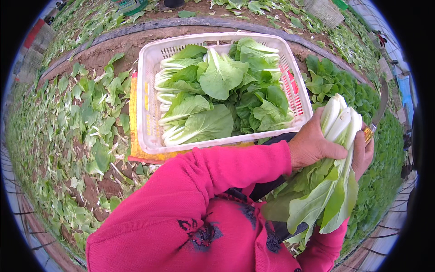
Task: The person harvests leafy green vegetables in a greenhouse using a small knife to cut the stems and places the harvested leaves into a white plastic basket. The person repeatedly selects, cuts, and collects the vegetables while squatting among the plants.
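Observation:
My left hand point(311, 144) is wrapped around a bunch of pale-stemmed leafy greens point(340, 132), like bok choy. The white stem ends point up, away from me, and the leaves hang down toward my lap. On the other side of the bunch, my right hand point(363, 154) presses against the stems. It also grips the yellowish handle of a sickle point(382, 105), whose curved blade points up and outward. To the left of my hands stands a white plastic crate point(221, 137), with similar greens point(222, 76) laid inside, many with stems toward the sides.
Orange-yellow woven material point(134, 122) lies under the crate. Trimmed leaves point(102, 136) litter the soil at left. Uncut greens point(380, 163) grow densely at right. A dark hose or strip point(210, 22) crosses behind the crate. A green container point(131, 6) stands at the top.

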Demonstrator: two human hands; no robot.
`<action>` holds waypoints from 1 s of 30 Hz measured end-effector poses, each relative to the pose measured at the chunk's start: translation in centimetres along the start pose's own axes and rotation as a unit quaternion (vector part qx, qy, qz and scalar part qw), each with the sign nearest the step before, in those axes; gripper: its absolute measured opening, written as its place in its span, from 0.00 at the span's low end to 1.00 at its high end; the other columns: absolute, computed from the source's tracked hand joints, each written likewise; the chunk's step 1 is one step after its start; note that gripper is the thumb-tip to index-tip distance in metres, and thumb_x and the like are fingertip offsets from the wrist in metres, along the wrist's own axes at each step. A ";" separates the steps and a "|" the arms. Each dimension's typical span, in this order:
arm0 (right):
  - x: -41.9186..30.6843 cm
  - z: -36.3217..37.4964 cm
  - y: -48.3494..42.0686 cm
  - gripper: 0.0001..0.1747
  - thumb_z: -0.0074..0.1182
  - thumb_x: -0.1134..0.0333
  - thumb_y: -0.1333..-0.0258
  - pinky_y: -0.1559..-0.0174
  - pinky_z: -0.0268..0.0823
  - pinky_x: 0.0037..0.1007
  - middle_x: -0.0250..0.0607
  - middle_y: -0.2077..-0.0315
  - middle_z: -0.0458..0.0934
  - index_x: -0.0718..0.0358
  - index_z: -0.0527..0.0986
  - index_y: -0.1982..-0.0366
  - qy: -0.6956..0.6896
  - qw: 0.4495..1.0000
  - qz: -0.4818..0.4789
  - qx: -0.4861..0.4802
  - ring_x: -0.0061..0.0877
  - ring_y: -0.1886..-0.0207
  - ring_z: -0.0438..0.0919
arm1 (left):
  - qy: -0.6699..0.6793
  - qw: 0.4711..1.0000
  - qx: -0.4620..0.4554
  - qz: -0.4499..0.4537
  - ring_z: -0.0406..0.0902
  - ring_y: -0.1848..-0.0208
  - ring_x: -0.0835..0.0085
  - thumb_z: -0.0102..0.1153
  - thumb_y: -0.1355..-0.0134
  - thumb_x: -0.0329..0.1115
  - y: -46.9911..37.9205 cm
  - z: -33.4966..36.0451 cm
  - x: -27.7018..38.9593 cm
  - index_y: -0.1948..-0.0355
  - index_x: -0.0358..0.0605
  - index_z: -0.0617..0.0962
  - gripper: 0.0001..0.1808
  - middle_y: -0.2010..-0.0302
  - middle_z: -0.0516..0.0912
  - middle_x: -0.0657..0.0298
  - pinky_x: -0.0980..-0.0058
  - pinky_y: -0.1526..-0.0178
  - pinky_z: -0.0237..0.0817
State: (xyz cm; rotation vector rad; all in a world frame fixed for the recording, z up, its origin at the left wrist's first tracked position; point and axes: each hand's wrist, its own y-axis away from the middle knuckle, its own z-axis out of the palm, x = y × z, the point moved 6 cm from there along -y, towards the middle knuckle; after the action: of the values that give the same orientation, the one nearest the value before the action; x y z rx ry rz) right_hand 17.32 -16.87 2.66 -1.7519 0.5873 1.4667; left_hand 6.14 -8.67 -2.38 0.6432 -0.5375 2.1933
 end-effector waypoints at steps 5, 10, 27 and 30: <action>-0.5 6.2 -1.2 0.30 0.67 0.56 0.47 0.54 0.69 0.24 0.39 0.58 0.79 0.70 0.73 0.50 -0.001 0.984 0.053 -0.170 0.20 0.59 0.77 | 0.034 0.998 -0.021 -0.052 0.79 0.48 0.67 0.68 0.50 0.25 0.7 -4.1 4.6 0.38 0.37 0.68 0.37 0.47 0.79 0.57 0.67 0.43 0.70; -0.1 8.9 -0.4 0.28 0.72 0.63 0.51 0.56 0.69 0.21 0.34 0.60 0.80 0.70 0.73 0.52 -0.027 0.965 0.089 -0.247 0.17 0.61 0.77 | 0.020 0.999 0.010 -0.023 0.78 0.45 0.65 0.68 0.47 0.31 1.3 -6.0 6.0 0.36 0.38 0.65 0.38 0.45 0.77 0.55 0.65 0.42 0.70; 2.2 17.0 -5.5 0.32 0.58 0.42 0.42 0.72 0.55 0.17 0.27 0.62 0.80 0.62 0.76 0.50 -0.010 0.935 -0.032 -0.353 0.10 0.58 0.75 | -0.527 0.839 0.017 0.136 0.81 0.53 0.70 0.78 0.58 0.30 -3.2 -12.0 18.8 0.44 0.38 0.73 0.39 0.53 0.82 0.59 0.71 0.49 0.74; 4.1 16.2 -6.0 0.26 0.58 0.46 0.40 0.73 0.54 0.16 0.28 0.61 0.82 0.61 0.76 0.53 -0.055 0.934 0.059 -0.349 0.12 0.56 0.79 | -0.727 0.600 -0.140 0.304 0.81 0.53 0.65 0.81 0.65 0.34 -3.2 -10.8 19.2 0.41 0.42 0.71 0.46 0.55 0.83 0.59 0.67 0.49 0.73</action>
State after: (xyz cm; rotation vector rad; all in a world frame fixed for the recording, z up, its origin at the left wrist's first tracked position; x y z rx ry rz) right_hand 12.89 -0.02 -0.55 -2.1598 0.1002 2.0078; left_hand -5.34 10.00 1.18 2.2926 -2.1041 1.4647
